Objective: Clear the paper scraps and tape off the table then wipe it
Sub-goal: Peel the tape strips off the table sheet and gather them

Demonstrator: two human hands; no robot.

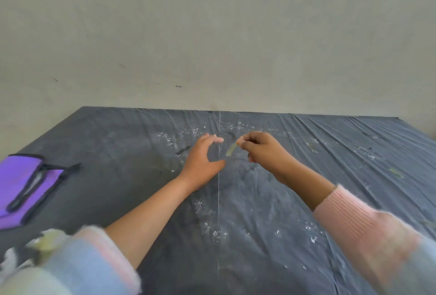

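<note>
A long-sleeved knitted garment of soft, fuzzy yarn is worn. The left sleeve (pixel 82 268) is finished with a pale pink left cuff (pixel 114 254). Behind this, a light blue band is seen, followed by a pale cream-green section at the frame edge. The right sleeve (pixel 389 242) is finished with a pink right cuff (pixel 339 207), knitted in fine lengthwise ribs. Behind it the fabric is fluffier and paler pink, and a grey-blue section is seen at the frame edge. Both sleeves are blurred close to the camera, so finer stitch detail cannot be determined. The forearms are uncovered from cuff to wrist. The left hand (pixel 200 160) and the right hand (pixel 264 150) are bare.
</note>
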